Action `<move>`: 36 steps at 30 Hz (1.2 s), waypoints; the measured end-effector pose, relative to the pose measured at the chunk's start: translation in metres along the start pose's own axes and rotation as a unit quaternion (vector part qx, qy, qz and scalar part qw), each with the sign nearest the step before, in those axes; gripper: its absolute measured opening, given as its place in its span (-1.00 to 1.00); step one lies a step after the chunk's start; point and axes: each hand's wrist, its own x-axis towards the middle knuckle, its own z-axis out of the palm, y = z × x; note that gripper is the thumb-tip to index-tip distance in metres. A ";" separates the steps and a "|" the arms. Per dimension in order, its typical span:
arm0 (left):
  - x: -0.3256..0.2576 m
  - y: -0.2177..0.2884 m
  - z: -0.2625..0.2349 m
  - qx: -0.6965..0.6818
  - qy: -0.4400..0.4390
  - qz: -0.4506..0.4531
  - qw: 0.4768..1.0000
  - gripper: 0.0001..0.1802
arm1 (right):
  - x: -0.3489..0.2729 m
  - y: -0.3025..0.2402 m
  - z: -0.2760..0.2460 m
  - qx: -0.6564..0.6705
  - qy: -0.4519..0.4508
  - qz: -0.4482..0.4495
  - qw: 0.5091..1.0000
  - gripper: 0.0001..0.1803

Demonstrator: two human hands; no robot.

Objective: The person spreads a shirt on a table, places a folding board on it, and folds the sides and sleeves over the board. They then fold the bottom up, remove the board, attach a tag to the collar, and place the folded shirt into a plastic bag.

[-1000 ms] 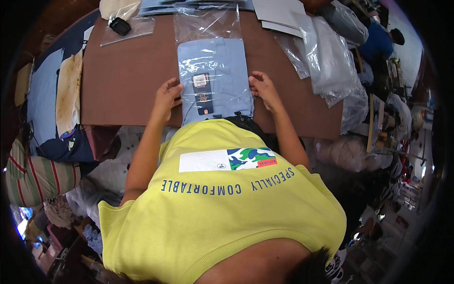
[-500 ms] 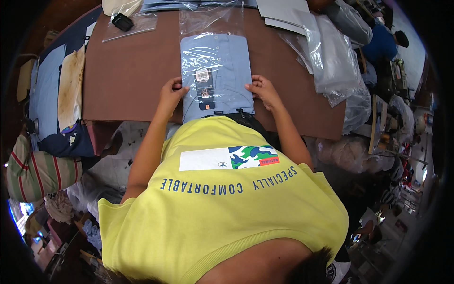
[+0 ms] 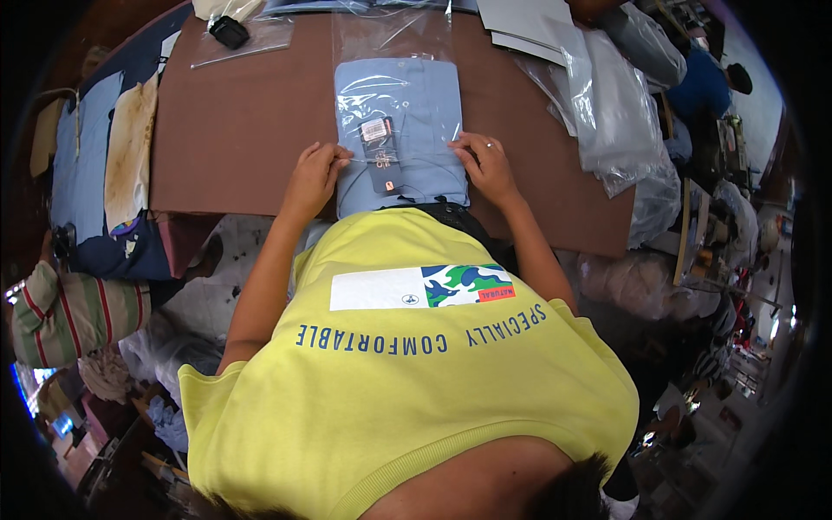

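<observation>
A folded light-blue shirt lies in front of me inside a clear plastic bag. The bag's upper part stretches beyond the shirt toward the far side. On the shirt rests a dark hang tag with a pale label at its far end, and a thin dark cord loops around it. My left hand pinches the bag at the shirt's left edge. At the opposite edge my right hand, wearing a ring, has thumb and forefinger closed on the bag. The shirt's near end reaches my waist.
The brown table spreads to both sides. A black object sits on a clear bag at the far left. White boards and a heap of clear bags are at the right. Blue fabric and a person in striped clothing are left.
The hang tag has turned askew and shifted slightly right under the plastic. Both hands have changed their grip, fingers now on top of the bag's edges. The right hand is slightly farther up.
</observation>
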 end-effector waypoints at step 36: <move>-0.051 0.020 -0.003 -0.037 -0.012 0.005 0.999 -0.90 | -0.043 -0.017 -0.008 -0.028 -0.009 -0.095 0.995 -0.81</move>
